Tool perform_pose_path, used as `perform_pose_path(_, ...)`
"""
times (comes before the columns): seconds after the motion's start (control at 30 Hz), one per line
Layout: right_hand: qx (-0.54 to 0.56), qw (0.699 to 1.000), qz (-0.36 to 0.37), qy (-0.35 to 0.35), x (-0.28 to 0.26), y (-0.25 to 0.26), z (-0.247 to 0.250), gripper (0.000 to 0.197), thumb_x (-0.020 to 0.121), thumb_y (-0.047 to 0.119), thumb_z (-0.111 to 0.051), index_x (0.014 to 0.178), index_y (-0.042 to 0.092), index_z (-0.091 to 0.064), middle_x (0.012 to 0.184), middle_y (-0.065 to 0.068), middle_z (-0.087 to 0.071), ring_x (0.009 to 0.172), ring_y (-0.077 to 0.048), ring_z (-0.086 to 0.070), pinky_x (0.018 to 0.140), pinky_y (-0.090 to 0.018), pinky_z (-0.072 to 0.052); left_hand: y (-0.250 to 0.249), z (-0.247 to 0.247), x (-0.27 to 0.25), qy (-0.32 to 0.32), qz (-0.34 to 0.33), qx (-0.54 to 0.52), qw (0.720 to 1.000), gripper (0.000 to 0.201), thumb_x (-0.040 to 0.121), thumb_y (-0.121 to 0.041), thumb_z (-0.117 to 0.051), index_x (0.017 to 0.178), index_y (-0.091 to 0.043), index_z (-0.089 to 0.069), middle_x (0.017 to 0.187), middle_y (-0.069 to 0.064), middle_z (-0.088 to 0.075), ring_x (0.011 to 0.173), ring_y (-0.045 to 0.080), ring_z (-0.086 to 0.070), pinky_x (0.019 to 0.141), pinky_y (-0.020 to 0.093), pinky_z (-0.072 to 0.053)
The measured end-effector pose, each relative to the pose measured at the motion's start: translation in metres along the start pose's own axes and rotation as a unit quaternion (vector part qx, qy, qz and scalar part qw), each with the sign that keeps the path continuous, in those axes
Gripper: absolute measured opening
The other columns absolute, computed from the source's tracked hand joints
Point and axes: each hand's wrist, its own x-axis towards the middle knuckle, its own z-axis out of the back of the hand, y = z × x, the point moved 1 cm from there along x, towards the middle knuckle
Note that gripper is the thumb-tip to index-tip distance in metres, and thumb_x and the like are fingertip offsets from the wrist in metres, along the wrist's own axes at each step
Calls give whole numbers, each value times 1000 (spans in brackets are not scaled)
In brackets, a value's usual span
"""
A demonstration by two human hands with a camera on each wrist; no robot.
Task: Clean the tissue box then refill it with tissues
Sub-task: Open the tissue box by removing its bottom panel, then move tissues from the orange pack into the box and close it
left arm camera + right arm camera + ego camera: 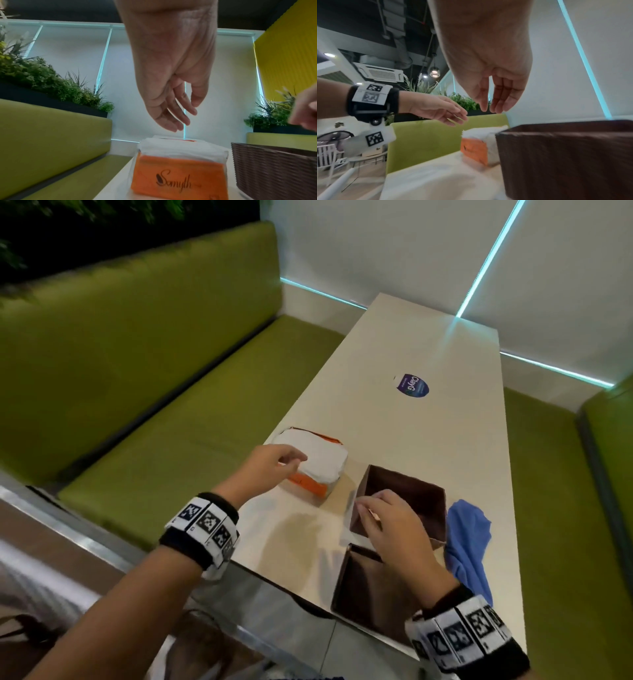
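Note:
An orange and white tissue pack (310, 465) lies at the table's left edge, its top open with white tissues showing (173, 147). My left hand (294, 460) hovers just above it with loose, straight fingers (181, 121) and holds nothing. To the right of the pack stands the brown woven tissue box (411, 498), open and empty. My right hand (363, 506) hangs over the box's near left wall, its fingers (498, 106) straight and empty. The box's brown lid (370, 587) lies at the table's front edge. A blue cloth (469, 539) sits right of the box.
The white table (411, 337) runs away toward the wall, with a round blue sticker (411, 386) on it. Green bench seats (154, 371) flank it left and right. Planters (42, 75) line the bench backs.

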Motion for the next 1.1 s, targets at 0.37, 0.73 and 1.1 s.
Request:
perform_pose_path(0.37, -78, 974, -4, 214, 113, 24, -71, 31, 94, 20, -46, 122, 9, -55, 120, -9, -53, 112, -30, -53, 88, -39, -46, 7, -24, 66, 34, 7, 134, 990, 42, 91, 4, -38, 125, -7, -61, 133, 12, -57, 128, 24, -48, 108, 29, -35)
perform_pose_path(0.73, -98, 976, 2, 195, 110, 27, -76, 30, 100, 22, -39, 122, 11, -56, 119, -10, -55, 112, -31, -53, 89, -40, -45, 41, -27, 78, 128, 34, 257, 957, 44, 93, -10, -50, 132, -31, -48, 128, 0, -56, 108, 23, -44, 94, 35, -41)
perform_pose_path(1.1, -194, 970, -40, 138, 120, 20, -79, 45, 90, 35, -59, 130, 19, -47, 132, -7, -50, 124, -32, -37, 98, -43, -33, 46, -30, 57, 91, 12, 223, 970, 60, 86, -3, -62, 139, -26, -47, 138, 0, -47, 117, 28, -36, 100, 41, -40)
